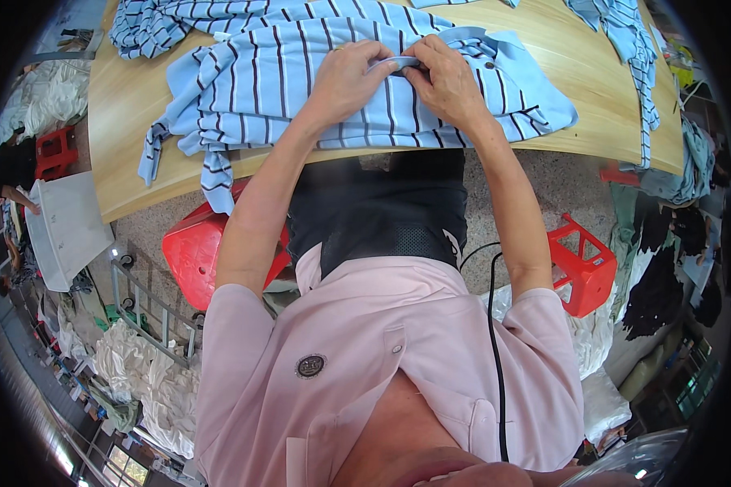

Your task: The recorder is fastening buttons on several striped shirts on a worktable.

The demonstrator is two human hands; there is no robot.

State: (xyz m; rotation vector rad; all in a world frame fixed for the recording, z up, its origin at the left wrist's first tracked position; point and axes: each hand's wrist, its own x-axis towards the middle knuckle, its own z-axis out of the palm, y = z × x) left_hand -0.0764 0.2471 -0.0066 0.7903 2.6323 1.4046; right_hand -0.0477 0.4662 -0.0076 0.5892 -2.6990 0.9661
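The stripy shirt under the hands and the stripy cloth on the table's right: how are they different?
The shirt spreads out wide, but the cloth is bunched up narrow. The left hand and right hand pinch the shirt; no hand touches the cloth. Both are light blue with dark stripes, and both lie on the table.

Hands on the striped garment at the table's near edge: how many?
2: the left hand and the right hand, close together, both pinching a narrow edge of the blue striped garment. No others show there.
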